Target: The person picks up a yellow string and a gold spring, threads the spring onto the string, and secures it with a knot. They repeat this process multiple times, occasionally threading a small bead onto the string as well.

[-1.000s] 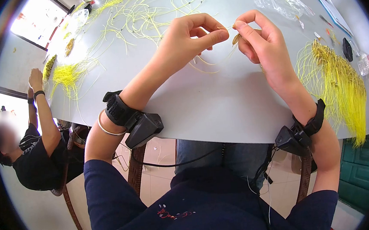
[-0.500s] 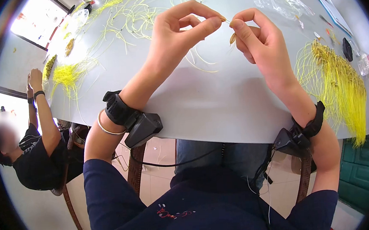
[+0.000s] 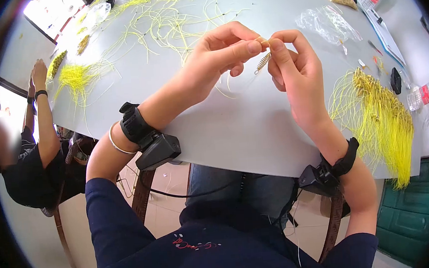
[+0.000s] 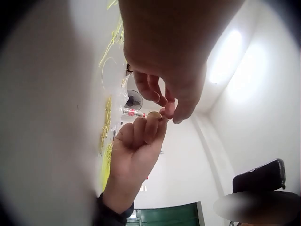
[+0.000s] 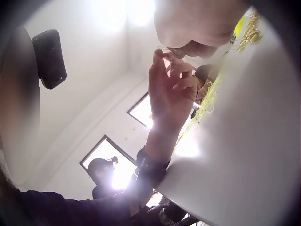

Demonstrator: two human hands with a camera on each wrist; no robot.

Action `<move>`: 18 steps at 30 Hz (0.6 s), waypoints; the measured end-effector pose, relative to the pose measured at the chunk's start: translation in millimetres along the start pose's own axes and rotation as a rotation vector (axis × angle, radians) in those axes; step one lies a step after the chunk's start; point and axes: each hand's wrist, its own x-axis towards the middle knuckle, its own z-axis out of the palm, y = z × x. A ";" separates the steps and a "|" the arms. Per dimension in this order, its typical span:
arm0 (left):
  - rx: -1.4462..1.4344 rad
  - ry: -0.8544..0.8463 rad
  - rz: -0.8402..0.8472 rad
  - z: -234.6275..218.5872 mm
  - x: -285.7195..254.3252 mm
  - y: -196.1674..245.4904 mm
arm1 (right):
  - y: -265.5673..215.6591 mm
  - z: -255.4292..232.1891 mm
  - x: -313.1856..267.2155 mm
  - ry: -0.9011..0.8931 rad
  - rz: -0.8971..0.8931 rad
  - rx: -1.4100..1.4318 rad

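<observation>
Over the grey table (image 3: 214, 129), both hands are raised with their fingertips meeting in the head view. My right hand (image 3: 297, 68) pinches the upper end of a small brass-coloured coil spring (image 3: 263, 63), which hangs aslant below the fingertips. The left hand (image 3: 221, 54) pinches a thin line between thumb and index finger, right at the spring's top; the fingers mostly hide it. A pale strand (image 3: 225, 87) dangles beneath the left hand. The left wrist view shows the right hand (image 4: 138, 146) below the meeting fingertips, its fingers curled.
A bundle of yellow lines with brass pieces (image 3: 383, 122) lies at the right. Loose yellow strands (image 3: 157, 31) spread across the back, with another pile (image 3: 74, 79) at left. A clear plastic bag (image 3: 328, 24) and a bottle (image 3: 423, 95) stand farther off. Another person (image 3: 27, 162) sits at left.
The fingertips have come together from slightly apart, with the left hand moving down and right. The spring now shows its coils below them, and the head view has shifted a little.
</observation>
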 end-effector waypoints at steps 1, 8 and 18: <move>-0.093 0.044 -0.037 2.1 -0.2 -1.4 | -0.3 0.2 -0.2 0.013 -0.021 0.007; -0.047 0.013 -0.034 1.0 0.4 5.1 | 0.3 1.4 -1.3 0.054 -0.064 -0.009; -0.109 -0.147 0.062 -0.8 5.9 1.7 | -4.0 2.9 -2.7 0.038 -0.096 -0.033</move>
